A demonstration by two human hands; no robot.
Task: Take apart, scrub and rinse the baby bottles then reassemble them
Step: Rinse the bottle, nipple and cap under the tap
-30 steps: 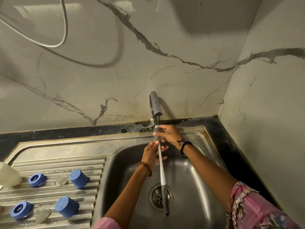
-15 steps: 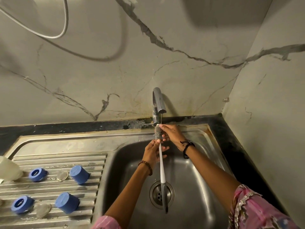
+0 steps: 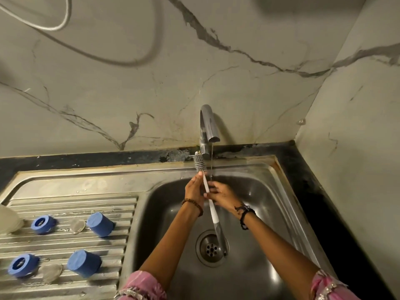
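A long bottle brush (image 3: pixel 213 215) with a white and grey handle stands tilted over the steel sink (image 3: pixel 268 191), its bristle head (image 3: pixel 198 162) up beside the tap (image 3: pixel 207 128). My left hand (image 3: pixel 194 191) holds the white shaft just below the bristles. My right hand (image 3: pixel 220 194) grips the shaft a little lower, under a thin stream of water. On the ribbed drainboard (image 3: pixel 65 241) lie two blue caps (image 3: pixel 100 224) (image 3: pixel 84 263), two blue collar rings (image 3: pixel 42 224) (image 3: pixel 22 265) and two clear teats (image 3: pixel 76 226) (image 3: pixel 50 273).
A pale bottle body (image 3: pixel 8 219) shows at the left edge. The drain (image 3: pixel 211 249) sits in the basin's middle, partly behind the brush handle. Marble walls close the back and right; a grey cable (image 3: pixel 62 22) hangs at upper left.
My right hand has slid down from the bristle head to the shaft. The bristles now stand bare beside the tap.
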